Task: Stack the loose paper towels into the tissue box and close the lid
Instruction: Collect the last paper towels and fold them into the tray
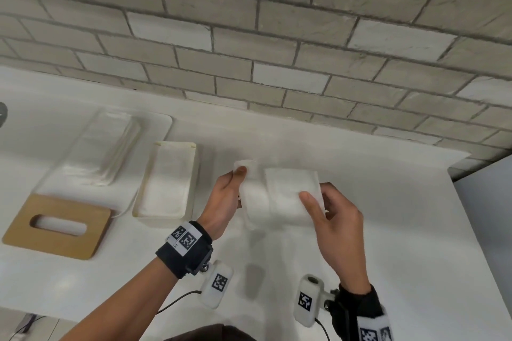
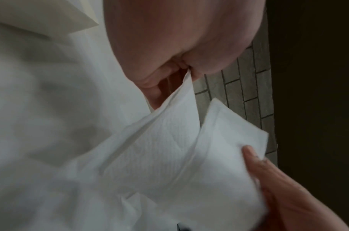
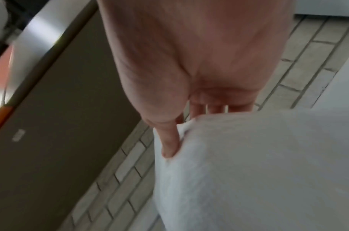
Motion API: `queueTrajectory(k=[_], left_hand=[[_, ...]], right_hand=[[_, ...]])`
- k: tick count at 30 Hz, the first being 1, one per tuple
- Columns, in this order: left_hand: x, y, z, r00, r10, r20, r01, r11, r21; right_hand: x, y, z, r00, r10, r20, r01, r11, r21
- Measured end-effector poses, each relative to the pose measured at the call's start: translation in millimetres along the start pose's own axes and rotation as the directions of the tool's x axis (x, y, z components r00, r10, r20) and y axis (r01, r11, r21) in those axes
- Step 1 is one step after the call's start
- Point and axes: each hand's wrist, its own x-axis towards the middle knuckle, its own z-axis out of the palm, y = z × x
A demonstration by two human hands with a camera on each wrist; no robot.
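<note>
Head view bright and evenly lit, soft shadows on the counter [image 1: 360,230], brick lines bowed at edges; both wrist views dimmer, smeared by motion blur

A white counter [image 1: 388,216] runs along a wall [image 1: 277,36] of pale grey and white bricks with darker joints. A grey panel [image 1: 487,202] stands beyond the counter's right edge.

Each wrist wears a black strap [image 1: 185,253] with a white patch of square black-and-white codes [image 1: 184,238] (two on the left). A small white camera pod [image 1: 217,284] with its own code and a thin black cable [image 1: 177,302] hangs beneath each.
</note>
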Motion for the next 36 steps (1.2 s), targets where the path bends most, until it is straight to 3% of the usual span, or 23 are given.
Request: queueTrajectory(k=[2, 4, 13, 19, 22, 25, 26, 29, 31, 34, 36], left_hand=[[0, 2, -10, 1.000, 0.001, 0.021, -0.001, 1.000, -0.007], [-4, 8, -18, 0.999, 0.013, 0.044, -0.013, 1.000, -0.017], [-19, 45, -92, 0.989, 0.032, 0.142, -0.028, 0.999, -0.034], [-22, 68, -141, 0.981, 0.008, 0.196, 0.011, 0.995, -0.099], [-17, 63, -157, 0.971, 0.132, 0.198, -0.140, 0.990, 0.029], [-11, 65, -169, 0.961, 0.195, 0.195, -0.212, 0.975, 0.070], [-8, 68, -173, 0.959, 0.194, 0.208, -0.211, 0.976, 0.062], [11, 75, -185, 0.958, 0.207, 0.200, -0.217, 0.976, 0.030], [30, 76, -193, 0.965, 0.201, 0.169, -0.210, 0.977, 0.041], [58, 70, -205, 0.972, 0.166, 0.164, -0.195, 0.964, 0.182], [79, 59, -220, 0.970, 0.195, 0.146, -0.241, 0.857, 0.455]], right_hand=[[-3, -27, 6, 0.994, 0.002, 0.113, -0.025, 0.980, 0.197], [-1, -46, 22, 0.986, -0.023, 0.167, -0.024, 0.961, 0.277], [12, -66, 123, 0.997, -0.027, 0.074, 0.021, 0.997, 0.075], [0, -97, 181, 0.999, -0.019, -0.049, 0.019, 1.000, 0.003], [-6, -103, 206, 0.987, -0.019, -0.160, 0.022, 1.000, 0.020], [-10, -106, 223, 0.935, -0.032, -0.353, 0.035, 0.999, 0.003], [-12, -108, 229, 0.939, -0.024, -0.344, 0.036, 0.999, 0.029], [-19, -100, 251, 0.988, 0.070, -0.140, -0.043, 0.980, 0.192], [-21, -82, 267, 0.988, 0.085, -0.131, -0.062, 0.983, 0.171], [-17, -56, 287, 0.964, 0.156, -0.218, -0.140, 0.986, 0.084], [-12, -46, 301, 0.960, 0.190, -0.206, -0.192, 0.981, 0.009]])
